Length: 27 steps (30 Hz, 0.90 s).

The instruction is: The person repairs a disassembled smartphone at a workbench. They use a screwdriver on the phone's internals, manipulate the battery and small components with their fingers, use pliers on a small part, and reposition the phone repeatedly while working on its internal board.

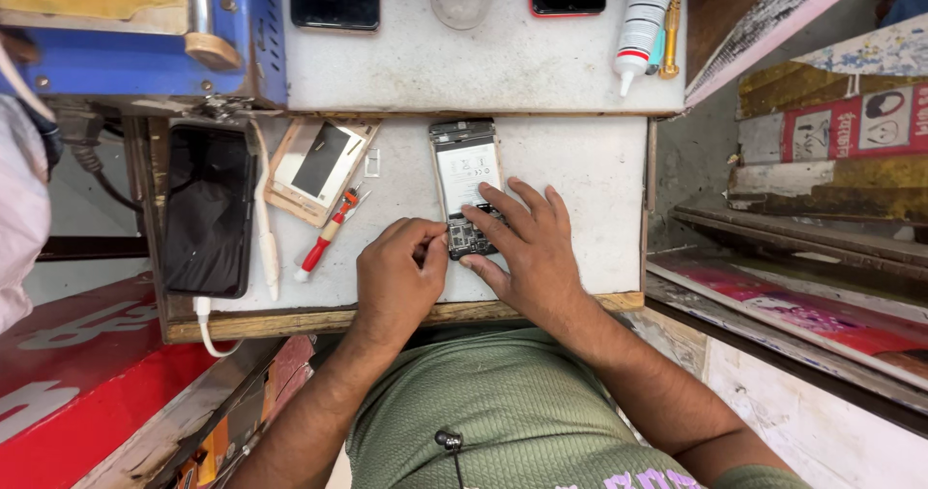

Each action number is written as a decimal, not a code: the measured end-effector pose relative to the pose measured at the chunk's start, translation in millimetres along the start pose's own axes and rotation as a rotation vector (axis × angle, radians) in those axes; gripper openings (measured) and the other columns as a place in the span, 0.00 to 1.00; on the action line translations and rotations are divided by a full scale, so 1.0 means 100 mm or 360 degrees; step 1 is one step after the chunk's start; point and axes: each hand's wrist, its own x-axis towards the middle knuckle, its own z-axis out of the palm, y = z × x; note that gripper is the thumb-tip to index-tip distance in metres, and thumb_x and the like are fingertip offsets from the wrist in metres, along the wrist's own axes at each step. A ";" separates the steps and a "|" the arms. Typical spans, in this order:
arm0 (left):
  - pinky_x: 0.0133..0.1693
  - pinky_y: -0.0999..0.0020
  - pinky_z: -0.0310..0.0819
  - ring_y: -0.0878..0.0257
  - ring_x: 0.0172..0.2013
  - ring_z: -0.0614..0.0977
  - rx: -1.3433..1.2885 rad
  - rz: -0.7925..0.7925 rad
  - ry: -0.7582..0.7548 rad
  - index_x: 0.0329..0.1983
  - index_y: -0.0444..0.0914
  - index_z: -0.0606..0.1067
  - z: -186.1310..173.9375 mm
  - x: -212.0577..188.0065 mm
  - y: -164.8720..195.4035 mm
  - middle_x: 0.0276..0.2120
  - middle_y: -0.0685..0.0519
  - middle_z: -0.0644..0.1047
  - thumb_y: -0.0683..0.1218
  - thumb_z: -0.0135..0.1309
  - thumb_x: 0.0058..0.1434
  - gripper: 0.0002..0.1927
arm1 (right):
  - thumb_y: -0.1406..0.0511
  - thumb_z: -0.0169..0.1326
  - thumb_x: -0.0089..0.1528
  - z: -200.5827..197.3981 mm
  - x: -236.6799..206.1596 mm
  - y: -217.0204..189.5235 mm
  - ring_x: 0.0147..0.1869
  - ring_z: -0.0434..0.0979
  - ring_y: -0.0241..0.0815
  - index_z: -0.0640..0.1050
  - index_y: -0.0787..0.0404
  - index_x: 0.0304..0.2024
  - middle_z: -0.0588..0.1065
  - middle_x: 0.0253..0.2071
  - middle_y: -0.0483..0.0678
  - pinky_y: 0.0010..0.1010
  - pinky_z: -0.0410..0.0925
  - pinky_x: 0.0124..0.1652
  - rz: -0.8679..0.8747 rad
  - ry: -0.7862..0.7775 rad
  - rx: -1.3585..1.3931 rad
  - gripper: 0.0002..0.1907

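An opened phone [466, 175] lies back-up on the white worktop [580, 180], its white battery and dark circuit board exposed. My right hand [527, 243] rests flat on the phone's near end, fingers spread over the board. My left hand [398, 276] is curled next to it, fingertips pinched at the phone's lower left edge; whether they hold a small part or tool is hidden.
A red-handled screwdriver [327, 236] and a wooden frame with a dark panel [319, 165] lie left of the phone. A black phone [208, 209] with a white cable sits further left. On the raised shelf are two phones, a glue tube [643, 20] and a blue machine [145, 35].
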 end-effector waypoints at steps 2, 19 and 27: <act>0.31 0.66 0.79 0.59 0.28 0.85 0.0069 0.0028 -0.0118 0.39 0.36 0.80 -0.01 -0.01 -0.01 0.31 0.49 0.82 0.39 0.60 0.60 0.05 | 0.52 0.67 0.57 -0.01 -0.02 0.01 0.76 0.57 0.57 0.75 0.50 0.63 0.66 0.69 0.49 0.66 0.49 0.70 0.0009 -0.0006 -0.0005 0.33; 0.32 0.66 0.79 0.61 0.29 0.86 -0.0047 -0.0054 -0.0094 0.40 0.36 0.80 -0.07 0.00 -0.01 0.32 0.50 0.82 0.40 0.59 0.62 0.05 | 0.52 0.68 0.56 -0.02 0.00 -0.02 0.76 0.58 0.57 0.76 0.50 0.63 0.67 0.69 0.48 0.65 0.49 0.70 0.0022 0.0023 0.0021 0.34; 0.31 0.68 0.81 0.62 0.29 0.86 0.0037 -0.0059 -0.0335 0.39 0.36 0.80 -0.11 0.01 -0.02 0.32 0.51 0.83 0.40 0.59 0.61 0.04 | 0.51 0.67 0.56 0.00 0.00 0.01 0.76 0.57 0.56 0.75 0.49 0.62 0.66 0.69 0.48 0.66 0.48 0.70 0.0014 -0.0013 -0.0001 0.33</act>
